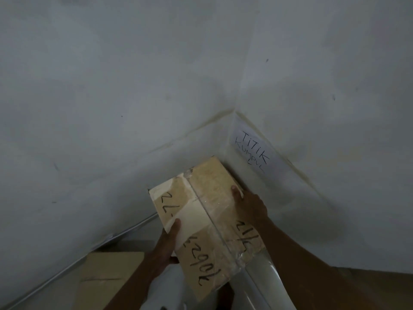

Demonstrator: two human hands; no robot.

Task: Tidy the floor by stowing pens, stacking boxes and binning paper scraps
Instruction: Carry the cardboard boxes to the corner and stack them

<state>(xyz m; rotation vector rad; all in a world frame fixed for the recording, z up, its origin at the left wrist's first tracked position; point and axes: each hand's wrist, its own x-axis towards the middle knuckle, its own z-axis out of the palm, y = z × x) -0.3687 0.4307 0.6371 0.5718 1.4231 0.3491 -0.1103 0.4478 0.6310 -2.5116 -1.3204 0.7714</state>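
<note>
A taped cardboard box (207, 211) with black handwritten numbers on its top sits in the corner where two white walls meet. My left hand (166, 245) grips its left side, thumb lying on the top. My right hand (248, 204) clasps its right edge, thumb on top. Whatever is under the box is hidden. A second cardboard box (105, 280) lies lower left on the floor, beside my left forearm. No pens or paper scraps are visible.
A white paper sign (252, 151) reading "TITIK KUMPUL" is stuck to the right wall just beyond the held box. Walls close in on both sides. A white tiled floor (263, 285) shows at the bottom, along with a metal strip (73, 267) at the left wall's base.
</note>
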